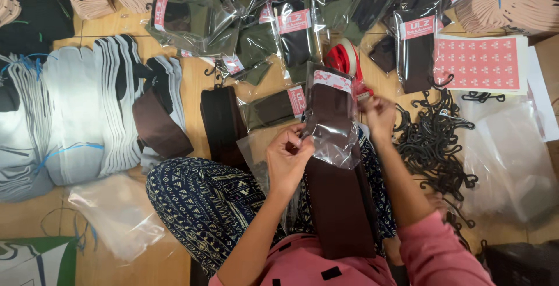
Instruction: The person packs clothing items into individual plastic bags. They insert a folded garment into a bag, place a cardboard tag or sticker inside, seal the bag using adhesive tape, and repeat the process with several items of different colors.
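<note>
The fingers of the left hand (289,157) are pinched shut on the left edge of one clear bag (332,120), while the fingers of the right hand (378,114) are closed on its right edge near the top. One long brown piece (340,204) is held half inside the bag; its long axis runs from the lap away from the person, and the labelled, closed end of the bag points toward the far edge of the floor. The near end of the piece lies over the patterned trousers (204,201). Just beyond the hands one red tape roll (343,58) is seen. Two more brown pieces (221,120) lie flat on the wooden floor (192,82) left of the bag, one dark and one lighter. Along the far edge roughly ten filled bags (297,36) are heaped, overlapping, so an exact count cannot be given. One sheet of pink labels (480,62) lies toward the far right corner, with one tangled heap of black hooks (434,140) just beside the right forearm; the hooks cannot be counted. A stack of empty clear bags (506,158) lies at the right edge. Grey-white pieces (75,111) are fanned in two bundles along the left edge. Little bare floor is left: a narrow strip between the fanned bundles and the brown pieces, and a patch at the near left corner, partly covered by one loose clear bag.
</note>
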